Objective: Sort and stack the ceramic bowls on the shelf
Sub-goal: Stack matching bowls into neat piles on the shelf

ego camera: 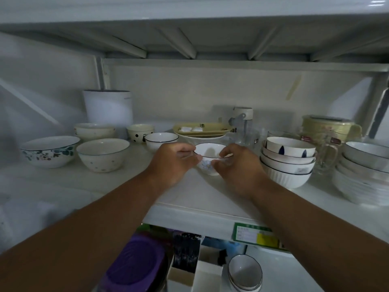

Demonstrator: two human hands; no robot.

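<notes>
Both hands meet at a small white ceramic bowl with a thin dark rim and a pale blue flower on its side (207,160), which sits near the middle of the white shelf (117,182). The left hand (172,163) pinches the bowl's left rim with curled fingers (186,151); the right hand (235,165) pinches the right rim, thumb below and fingers over the edge.

Just behind stands a second small white bowl with a dark rim (161,141). To the left sit a speckled cream bowl (103,153) and a wide white bowl painted with dark leaves (49,151) (side by side, apart from each other). To the right is a stack of white bowls, the top one marked with blue dabs (288,161); farther right, another stack of white ribbed bowls (364,178). A clear glass mug (325,159) stands between the two stacks.
</notes>
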